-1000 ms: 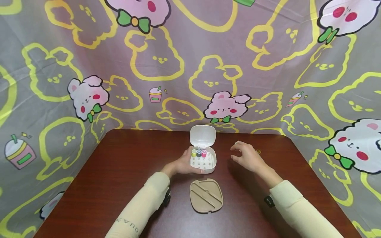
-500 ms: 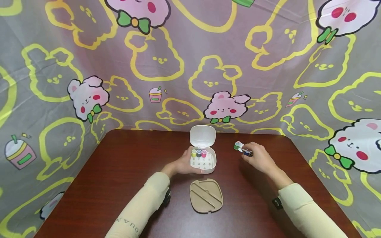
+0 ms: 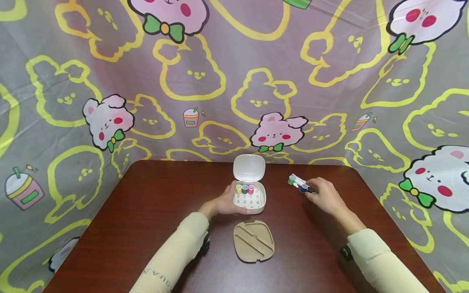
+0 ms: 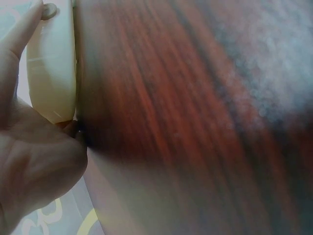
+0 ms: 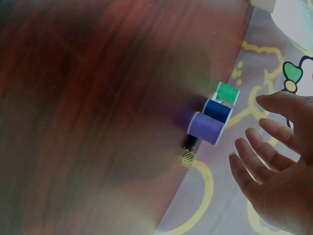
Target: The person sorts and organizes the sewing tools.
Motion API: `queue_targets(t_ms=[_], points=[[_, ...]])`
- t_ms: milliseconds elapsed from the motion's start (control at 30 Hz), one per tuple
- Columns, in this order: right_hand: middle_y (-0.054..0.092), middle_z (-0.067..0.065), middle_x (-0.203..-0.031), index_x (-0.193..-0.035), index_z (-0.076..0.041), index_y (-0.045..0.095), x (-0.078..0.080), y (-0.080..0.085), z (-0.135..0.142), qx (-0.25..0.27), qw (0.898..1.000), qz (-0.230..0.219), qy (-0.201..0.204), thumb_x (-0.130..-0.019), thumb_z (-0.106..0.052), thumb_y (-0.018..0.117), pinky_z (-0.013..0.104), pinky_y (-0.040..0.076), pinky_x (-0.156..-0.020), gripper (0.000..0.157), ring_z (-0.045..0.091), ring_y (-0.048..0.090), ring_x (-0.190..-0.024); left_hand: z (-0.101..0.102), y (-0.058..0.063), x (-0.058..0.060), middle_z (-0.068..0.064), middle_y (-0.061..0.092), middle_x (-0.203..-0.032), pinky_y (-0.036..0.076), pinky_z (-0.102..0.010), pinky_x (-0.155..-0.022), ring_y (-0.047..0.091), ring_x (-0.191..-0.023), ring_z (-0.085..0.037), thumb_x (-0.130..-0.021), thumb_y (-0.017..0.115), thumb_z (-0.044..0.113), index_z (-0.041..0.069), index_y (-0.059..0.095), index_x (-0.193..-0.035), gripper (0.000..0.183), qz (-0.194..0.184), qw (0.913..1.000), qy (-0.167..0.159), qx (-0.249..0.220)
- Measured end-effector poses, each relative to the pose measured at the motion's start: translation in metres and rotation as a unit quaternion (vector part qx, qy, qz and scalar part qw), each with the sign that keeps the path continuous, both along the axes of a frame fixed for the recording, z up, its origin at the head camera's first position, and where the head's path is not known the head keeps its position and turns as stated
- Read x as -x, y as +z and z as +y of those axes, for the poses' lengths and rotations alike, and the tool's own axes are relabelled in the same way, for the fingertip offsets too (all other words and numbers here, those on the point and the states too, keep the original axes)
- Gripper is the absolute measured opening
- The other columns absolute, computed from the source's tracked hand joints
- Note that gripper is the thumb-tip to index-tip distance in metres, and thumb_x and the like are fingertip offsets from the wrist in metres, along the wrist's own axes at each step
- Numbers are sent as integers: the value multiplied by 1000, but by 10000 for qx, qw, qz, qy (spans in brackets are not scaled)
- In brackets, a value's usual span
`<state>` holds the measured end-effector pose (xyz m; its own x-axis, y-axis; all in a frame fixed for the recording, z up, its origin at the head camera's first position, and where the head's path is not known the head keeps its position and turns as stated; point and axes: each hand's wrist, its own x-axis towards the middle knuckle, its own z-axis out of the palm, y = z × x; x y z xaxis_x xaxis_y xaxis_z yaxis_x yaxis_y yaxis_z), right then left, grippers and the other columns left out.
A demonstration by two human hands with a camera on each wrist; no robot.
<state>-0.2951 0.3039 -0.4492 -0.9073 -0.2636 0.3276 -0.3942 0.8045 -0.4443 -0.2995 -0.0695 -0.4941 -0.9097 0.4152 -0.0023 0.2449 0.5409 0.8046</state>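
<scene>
My left hand [image 3: 229, 202] grips the left side of a white sewing box [image 3: 259, 210], its thumb along the front wall. The box's lid [image 3: 249, 167] stands up at the back. Inside, yellow [image 3: 239, 189], dark [image 3: 245, 189] and pink thread spools [image 3: 251, 189] fill part of the back row of pegs. My right hand [image 3: 326, 197] hovers at the right with fingers loosely spread, holding nothing. Close to its fingertips lie a green thread spool [image 5: 228, 93], a dark blue one [image 5: 217, 111] and a purple one [image 5: 206, 128]. The purple spool is mostly hidden in the head view.
A tan tray [image 3: 254, 241] with diagonal slots lies in front of the box. Beside the spools are a white strip [image 3: 298, 179] and a small gold textured piece [image 5: 188, 159] with a black part. A patterned cloth [image 3: 220, 81] surrounds the brown table [image 3: 165, 191].
My right hand has moved right and nearer to me, uncovering the green and blue spools and the white strip. My left hand and the box have stayed in place.
</scene>
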Motion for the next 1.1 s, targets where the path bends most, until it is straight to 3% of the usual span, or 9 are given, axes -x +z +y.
queue_targets(t_ms=[500, 833, 1100], points=[[70, 23, -103, -110, 6, 70, -2, -7, 14, 138, 9982, -268, -510, -84, -4, 76, 50, 49, -82, 28, 37, 66, -94, 0, 11, -4, -17, 41, -133, 39, -43, -104, 44, -120, -27, -67, 96, 36, 9, 27, -147, 110, -233, 9997, 42, -61], [74, 19, -95, -110, 9, 68, -2, -13, 14, 533, 9932, -719, -739, -87, -5, 75, 40, 52, -75, 28, 31, 72, -87, 1, 2, -2, -17, 41, -131, 38, -40, -104, 43, -120, -26, -68, 94, 38, 8, 26, -147, 108, -62, 10000, 20, 20], [74, 23, -100, -110, 10, 68, -3, -15, 14, 681, 9890, -935, -923, -87, -7, 77, 39, 52, -75, 30, 34, 73, -89, -1, -7, 6, -14, 41, -131, 38, -41, -103, 42, -119, -23, -66, 95, 39, 13, 26, -146, 109, -108, 9999, 20, -6]])
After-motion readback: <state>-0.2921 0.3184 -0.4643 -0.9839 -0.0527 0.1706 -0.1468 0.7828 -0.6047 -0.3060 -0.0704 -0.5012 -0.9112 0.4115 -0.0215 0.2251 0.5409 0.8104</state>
